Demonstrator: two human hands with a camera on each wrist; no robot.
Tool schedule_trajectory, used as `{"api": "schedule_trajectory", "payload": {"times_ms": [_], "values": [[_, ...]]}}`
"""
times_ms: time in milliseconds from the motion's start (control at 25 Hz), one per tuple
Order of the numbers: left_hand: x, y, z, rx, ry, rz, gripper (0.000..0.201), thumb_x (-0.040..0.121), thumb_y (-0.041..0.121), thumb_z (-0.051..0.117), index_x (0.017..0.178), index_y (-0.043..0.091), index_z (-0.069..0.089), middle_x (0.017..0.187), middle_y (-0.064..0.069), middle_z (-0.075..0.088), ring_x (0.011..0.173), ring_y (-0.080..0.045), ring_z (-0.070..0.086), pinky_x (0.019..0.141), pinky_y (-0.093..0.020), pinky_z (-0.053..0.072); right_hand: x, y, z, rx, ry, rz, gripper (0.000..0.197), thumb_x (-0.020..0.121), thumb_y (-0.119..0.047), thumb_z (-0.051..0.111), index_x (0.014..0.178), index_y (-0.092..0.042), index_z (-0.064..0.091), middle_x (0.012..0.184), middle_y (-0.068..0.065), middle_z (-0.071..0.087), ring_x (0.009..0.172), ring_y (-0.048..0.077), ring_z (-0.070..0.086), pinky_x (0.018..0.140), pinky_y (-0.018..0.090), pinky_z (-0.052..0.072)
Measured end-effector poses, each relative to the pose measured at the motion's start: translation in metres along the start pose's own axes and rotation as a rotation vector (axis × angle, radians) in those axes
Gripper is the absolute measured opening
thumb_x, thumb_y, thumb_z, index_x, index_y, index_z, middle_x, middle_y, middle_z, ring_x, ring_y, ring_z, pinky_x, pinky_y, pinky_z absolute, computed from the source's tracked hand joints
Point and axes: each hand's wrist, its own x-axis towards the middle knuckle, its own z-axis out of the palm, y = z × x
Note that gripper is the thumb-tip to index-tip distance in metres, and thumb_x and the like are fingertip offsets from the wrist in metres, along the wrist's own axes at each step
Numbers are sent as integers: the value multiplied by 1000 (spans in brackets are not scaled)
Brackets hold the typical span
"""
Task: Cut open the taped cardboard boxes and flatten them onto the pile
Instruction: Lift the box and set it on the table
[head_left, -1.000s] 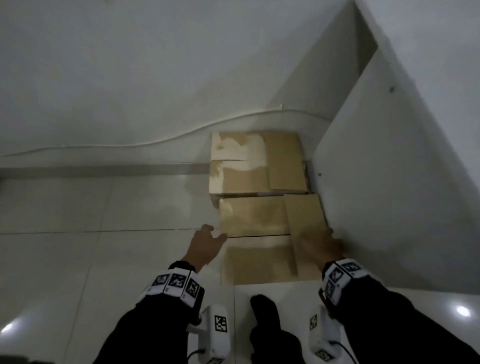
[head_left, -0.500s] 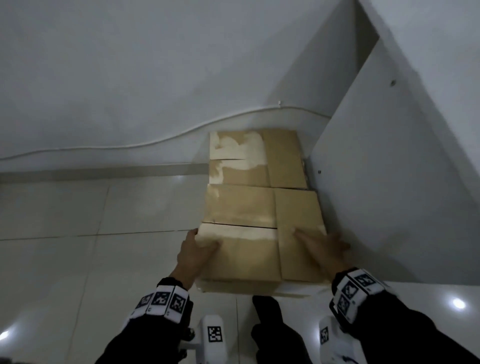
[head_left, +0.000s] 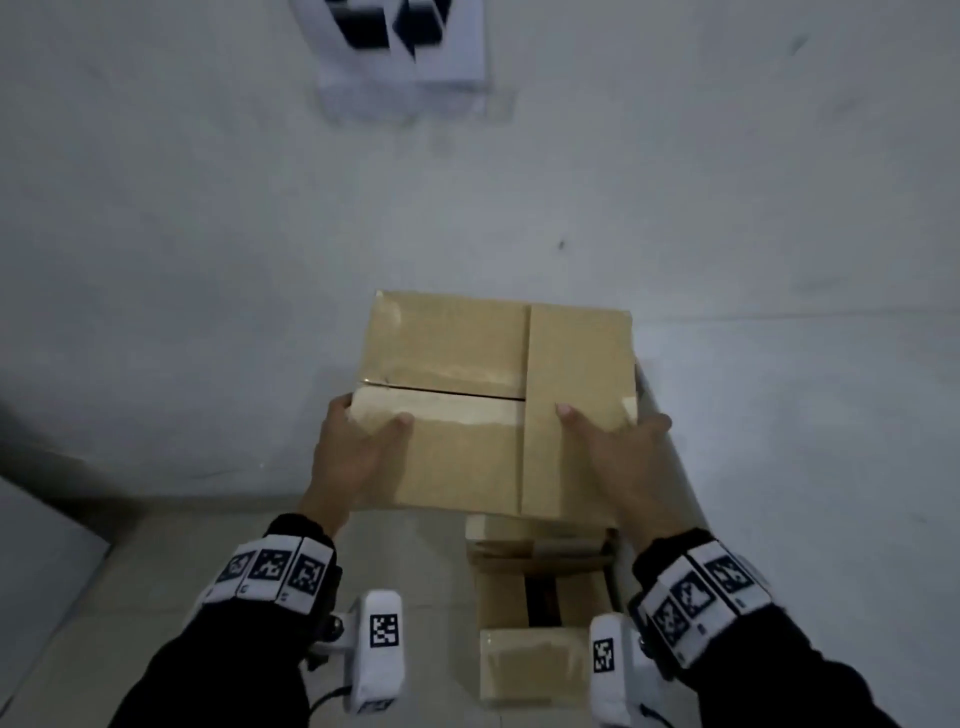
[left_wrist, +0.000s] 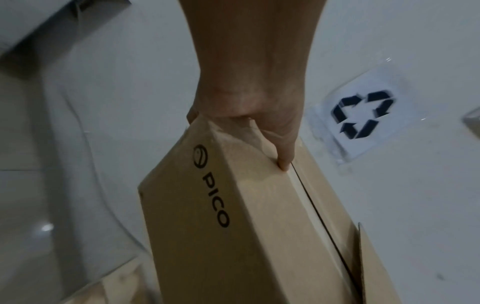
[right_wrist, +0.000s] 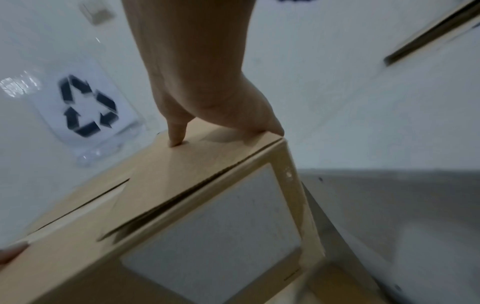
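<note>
Cardboard box (head_left: 467, 405) held in the air over the pile (head_left: 540, 613) on the floor by the wall – left hand (head_left: 353, 452) & right hand (head_left: 618, 457) each clamp a side edge, thumbs on top – prob. light, stiff, flaps loose.

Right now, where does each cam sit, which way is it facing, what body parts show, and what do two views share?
Head: worn on the head, looking down at the cardboard box held by the left hand and right hand; sleeves, wrist bands and the flattened pile below show.
Left wrist: looks along the left hand at the box side printed PICO; thumb on top.
Right wrist: looks along the right hand at the box's top flap and white label.
Shared: both wrist views show the recycling sign on the wall.
</note>
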Motion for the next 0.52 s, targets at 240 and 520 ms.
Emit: {"api": "schedule_trajectory", "payload": {"times_ms": [240,520], "values": [[-34,131,22,-176,-39,271,67,75,38,76,131,22,42,118,2,54,106,-20,56,89,-38,48,-1,-119,-115,11,100,-199,105,46,-69,80,126,-17,36,117,1,50,103,23,53,89,42,49],[-103,209,152,-371,-148,399,57,81,33,72,126,28,38,121,1,53,106,-19,55,72,-29,46,28,-153,-294,13,94,-373,118,26,-75,81,126,-27,41,123,2,50,105,24,57,89,46,53]]}}
